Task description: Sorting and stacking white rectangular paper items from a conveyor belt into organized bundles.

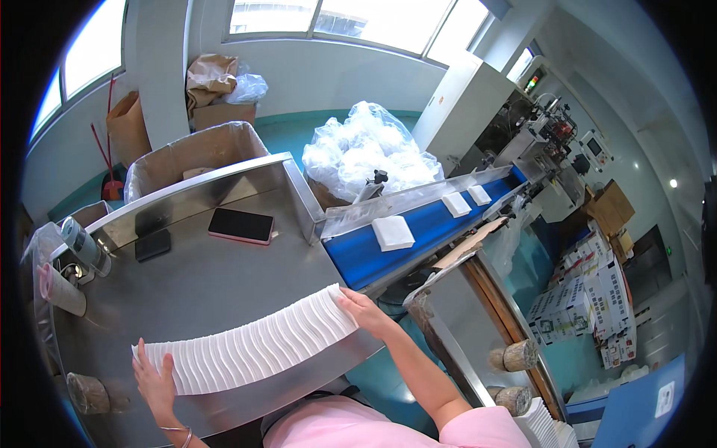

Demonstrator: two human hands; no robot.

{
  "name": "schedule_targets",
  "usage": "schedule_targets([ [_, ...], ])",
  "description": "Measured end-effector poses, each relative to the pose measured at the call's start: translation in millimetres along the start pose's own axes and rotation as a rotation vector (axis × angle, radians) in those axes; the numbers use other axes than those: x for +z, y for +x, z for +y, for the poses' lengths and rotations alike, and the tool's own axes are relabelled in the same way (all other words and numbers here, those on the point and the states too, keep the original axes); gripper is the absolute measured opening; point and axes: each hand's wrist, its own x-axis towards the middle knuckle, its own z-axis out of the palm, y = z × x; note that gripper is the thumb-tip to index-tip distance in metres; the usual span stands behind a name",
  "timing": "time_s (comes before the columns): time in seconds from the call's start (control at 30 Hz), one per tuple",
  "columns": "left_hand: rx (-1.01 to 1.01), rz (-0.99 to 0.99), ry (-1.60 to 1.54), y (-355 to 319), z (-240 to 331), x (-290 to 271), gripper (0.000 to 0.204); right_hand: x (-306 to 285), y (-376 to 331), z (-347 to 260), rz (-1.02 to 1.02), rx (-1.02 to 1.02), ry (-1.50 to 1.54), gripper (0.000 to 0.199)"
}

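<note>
A long row of folded white paper napkins [254,347], standing on edge and pressed side by side, lies in a curve along the near edge of the steel table [246,284]. At its left end my left hand [155,381] grips the row, thumb on the near side and fingers round the end. My right hand [364,310] clasps the other end, by the table's right corner. Beyond it, a blue conveyor belt [351,261] carries small stacks of white napkins, the closest stack [393,233] near the belt's table end.
A phone [240,225] and a dark flat case [153,245] lie on the table. Cups [61,290] and a bottle [86,245] stand at its left edge. Tape-like rolls [520,355] sit on a side table at right. Clear bags [366,153] pile behind the belt, which runs toward a machine [549,127].
</note>
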Motion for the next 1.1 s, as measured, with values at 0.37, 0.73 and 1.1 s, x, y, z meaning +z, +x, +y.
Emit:
schedule_targets([
  [0.37,0.032,0.011,0.028,-6.1,10.5,-0.6,0.066,1.2,-9.8,-17.1,0.013,-0.104,-0.017,0.053],
  [0.73,0.039,-0.020,0.042,-8.7,18.6,-0.2,0.068,-28.4,12.7,17.4,0.332,0.048,0.644,0.035],
  [1.1,0.063,-0.002,0.003,-9.0,20.9,7.9,0.071,-7.2,-4.2,-7.6,-0.129,0.055,-0.002,0.036],
])
